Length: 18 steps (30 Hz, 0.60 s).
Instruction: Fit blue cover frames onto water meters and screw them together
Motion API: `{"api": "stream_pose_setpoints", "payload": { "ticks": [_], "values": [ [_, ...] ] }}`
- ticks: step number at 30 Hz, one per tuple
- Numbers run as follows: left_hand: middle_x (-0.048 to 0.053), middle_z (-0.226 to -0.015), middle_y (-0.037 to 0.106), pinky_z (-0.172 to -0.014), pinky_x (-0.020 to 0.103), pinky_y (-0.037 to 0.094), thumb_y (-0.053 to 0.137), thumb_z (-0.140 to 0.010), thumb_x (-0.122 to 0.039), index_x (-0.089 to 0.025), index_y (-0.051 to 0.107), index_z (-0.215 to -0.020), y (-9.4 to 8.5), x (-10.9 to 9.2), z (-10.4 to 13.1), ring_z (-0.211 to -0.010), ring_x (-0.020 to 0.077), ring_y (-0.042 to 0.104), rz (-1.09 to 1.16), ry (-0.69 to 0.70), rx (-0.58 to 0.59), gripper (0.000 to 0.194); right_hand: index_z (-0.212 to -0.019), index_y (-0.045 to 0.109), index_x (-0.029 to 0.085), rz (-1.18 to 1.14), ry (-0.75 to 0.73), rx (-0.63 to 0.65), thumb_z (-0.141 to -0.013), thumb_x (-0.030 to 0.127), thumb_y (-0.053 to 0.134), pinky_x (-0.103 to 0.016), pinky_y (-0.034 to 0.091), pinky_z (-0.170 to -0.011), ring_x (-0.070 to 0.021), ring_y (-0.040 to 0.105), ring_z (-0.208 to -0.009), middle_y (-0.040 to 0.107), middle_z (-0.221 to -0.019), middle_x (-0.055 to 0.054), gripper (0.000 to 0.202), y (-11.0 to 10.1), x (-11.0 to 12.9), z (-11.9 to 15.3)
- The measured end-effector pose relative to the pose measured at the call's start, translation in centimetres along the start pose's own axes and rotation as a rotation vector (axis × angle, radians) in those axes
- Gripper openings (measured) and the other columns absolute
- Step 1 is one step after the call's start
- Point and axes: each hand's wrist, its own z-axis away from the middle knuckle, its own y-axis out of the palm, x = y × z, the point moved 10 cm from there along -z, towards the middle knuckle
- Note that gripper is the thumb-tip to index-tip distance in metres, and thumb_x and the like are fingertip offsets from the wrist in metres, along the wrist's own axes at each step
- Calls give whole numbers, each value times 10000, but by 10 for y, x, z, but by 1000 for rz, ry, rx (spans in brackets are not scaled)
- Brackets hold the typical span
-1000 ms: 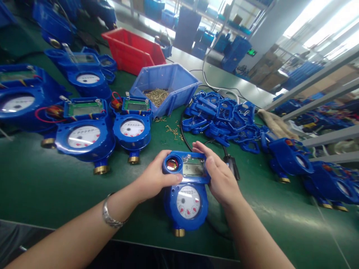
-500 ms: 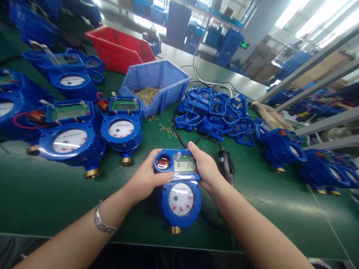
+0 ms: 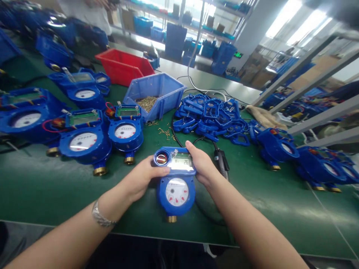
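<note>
Between my two hands is a blue water meter point(image 3: 176, 192) with a white round dial, a small lit display and a brass threaded end toward me. My left hand point(image 3: 143, 175) grips the upper left of its housing, thumb on the front below a round window. On the other side my right hand point(image 3: 203, 164) is closed round the housing's right edge, thumb along the top corner. The fingers under the meter are hidden. Just right of my right hand lies a black electric screwdriver point(image 3: 221, 160) with a cable.
Several blue meters with exposed circuit boards point(image 3: 84, 144) stand at left. Behind are a blue bin point(image 3: 168, 99) of brass screws, loose screws point(image 3: 165, 132) and a red bin point(image 3: 123, 65). A pile of blue frames point(image 3: 210, 116) lies beyond my hands; more meters point(image 3: 277, 147) stand at right.
The view has shifted, showing more of the left side and a person's torso at the back. Both hands still hold the meter; its display now catches more glare.
</note>
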Motion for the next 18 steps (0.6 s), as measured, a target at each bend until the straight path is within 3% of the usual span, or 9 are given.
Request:
{"api": "stream_pose_setpoints", "payload": {
  "ticks": [3,5,8,12,14,18],
  "values": [
    [123,-1118,637,-911,410,456,802,-539,-307,-135,498,-1170,2,-34,10,-1061,314,575,-224,159,-15,721,-922,644,143,134,-206,112,-751,597,575,-310,523,-726,-210,654,-804,689,-877,-70,490,-3,33,23],
    [130,-1215,566,-926,415,451,822,-488,-325,-159,414,-1245,6,-57,21,-1108,325,541,-539,327,-36,876,-1111,587,171,366,-428,243,-664,646,631,-372,481,-875,-255,600,-997,617,-1109,-85,654,0,59,49],
    [134,-1259,512,-961,421,428,809,-512,-317,-188,334,-1290,28,-76,41,-1124,310,525,-1026,690,17,921,-1303,428,215,757,-695,357,-607,447,777,-425,373,-1026,-288,469,-1189,459,-1284,-98,812,5,70,86],
    [144,-1157,584,-1050,522,300,665,-716,-237,-201,298,-1290,44,-62,59,-1079,271,569,-1355,1108,68,682,-1382,274,241,1020,-962,233,-699,73,615,-400,385,-1039,-251,408,-1234,366,-1292,-117,782,3,53,109],
    [158,-1152,594,-1063,571,245,597,-760,-156,-203,256,-1317,38,-49,57,-1095,263,569,-1439,1185,46,654,-1400,226,235,1080,-1071,154,-701,19,531,-434,396,-1033,-262,394,-1231,354,-1279,-128,792,3,39,114],
    [160,-1223,562,-1061,559,270,544,-752,-50,-233,228,-1356,19,-25,54,-1182,256,510,-1416,1225,44,706,-1409,215,172,1154,-1208,73,-684,-2,470,-552,373,-1028,-322,329,-1248,339,-1257,-159,787,6,12,120]
  ]
}}
